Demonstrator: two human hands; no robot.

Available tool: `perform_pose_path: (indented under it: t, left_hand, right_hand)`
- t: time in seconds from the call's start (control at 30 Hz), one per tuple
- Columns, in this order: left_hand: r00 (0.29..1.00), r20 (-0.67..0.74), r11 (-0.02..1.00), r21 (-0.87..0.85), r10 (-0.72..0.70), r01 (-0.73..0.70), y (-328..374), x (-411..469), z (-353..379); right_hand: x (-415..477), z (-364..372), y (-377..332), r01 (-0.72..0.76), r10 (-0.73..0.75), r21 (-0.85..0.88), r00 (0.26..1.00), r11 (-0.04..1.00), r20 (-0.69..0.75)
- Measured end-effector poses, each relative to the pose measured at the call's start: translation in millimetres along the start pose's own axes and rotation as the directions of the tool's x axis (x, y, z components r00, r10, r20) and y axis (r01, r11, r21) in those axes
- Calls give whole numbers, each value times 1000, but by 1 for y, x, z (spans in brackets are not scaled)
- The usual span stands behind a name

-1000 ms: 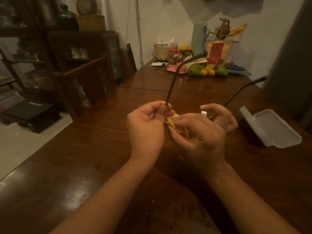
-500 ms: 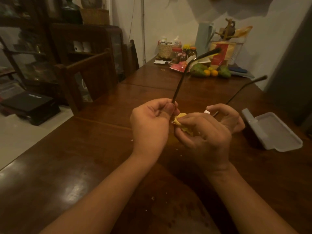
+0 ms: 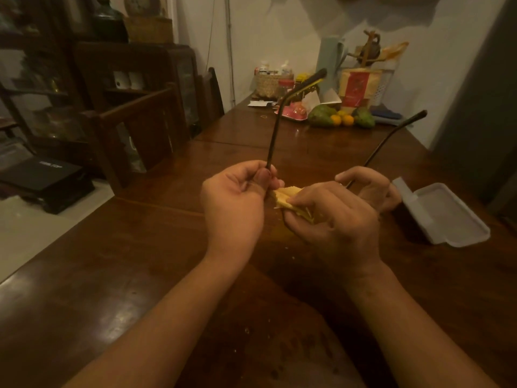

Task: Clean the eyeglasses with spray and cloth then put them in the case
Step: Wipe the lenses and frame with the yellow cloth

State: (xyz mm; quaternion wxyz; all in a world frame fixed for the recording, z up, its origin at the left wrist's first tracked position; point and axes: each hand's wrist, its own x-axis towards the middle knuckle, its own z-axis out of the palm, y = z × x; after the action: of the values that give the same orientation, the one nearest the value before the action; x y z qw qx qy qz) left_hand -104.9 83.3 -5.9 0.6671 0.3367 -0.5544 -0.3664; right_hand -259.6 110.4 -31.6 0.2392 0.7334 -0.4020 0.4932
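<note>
At the far left, off the bench, a flat black box (image 3: 44,177) lies on the pale floor beside a dark wooden chair (image 3: 134,130) with a slatted back.

The bench (image 3: 112,275) is dark, glossy wood with a few pale crumbs near the middle. Above it the left hand (image 3: 235,208) is curled closed, thumb pressed against the forefinger, pinching the eyeglasses (image 3: 272,147) at the base of one temple arm. That arm is a thin dark rod — it rises almost straight up from the grip and bends to the right at its tip. Two temple arms show in all; the second slants up to the right from behind the other hand. The lenses are hidden between the hands.

Just right of the thumb, a crumpled yellow cloth (image 3: 286,196) with soft folds is bunched in the right hand (image 3: 335,219), whose fingers are closed around it over the front of the eyeglasses.

Near the right edge one case (image 3: 444,219) lies open on the bench — pale, matte plastic, a rounded rectangle with a shallow rim, well apart from the hands.

At the far end sit two green fruits (image 3: 321,116) and a few small orange ones, beside a woven basket (image 3: 268,84).
</note>
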Motion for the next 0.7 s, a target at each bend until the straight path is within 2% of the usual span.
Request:
perform_pose_path:
  t: [0.43, 0.57, 0.7]
  left_hand:
    - [989, -124, 996, -37, 76, -81, 5, 14, -13]
    - [989, -103, 994, -35, 103, -107, 5, 18, -18]
    - [988, -104, 991, -60, 113, -120, 2, 19, -18]
  right_hand:
    - [6, -9, 8, -17, 19, 184, 1000, 983, -13]
    - [13, -12, 6, -99, 106, 152, 994, 983, -39]
    - [24, -20, -2, -134, 137, 29, 976, 991, -168]
